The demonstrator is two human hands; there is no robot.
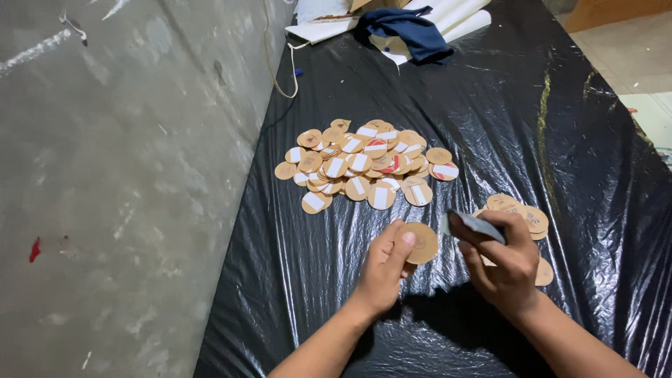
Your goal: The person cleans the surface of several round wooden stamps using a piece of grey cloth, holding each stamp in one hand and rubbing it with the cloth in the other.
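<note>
My left hand has its grip clamped on a round brown disc, thumb lying across the disc's near face and fingers behind it, so the disc stands tilted just above the black plastic sheet that covers the counter. My right hand is closed around a small flat dark-and-grey object, held just beside the disc's right edge; it may be a folded strip or a card, but the view is too blurred for me to tell. Both hands sit near the front edge of the counter, toward its middle.

Farther back, toward the counter's centre, lies a spread pile of discs of the same kind, many bearing a white strip, a few with red. A smaller heap of discs rests just behind and beside my right hand, partly hidden by it. At the far edge of the counter a dark blue cloth lies over some white sheets. A grey wall runs along the counter's left edge.
</note>
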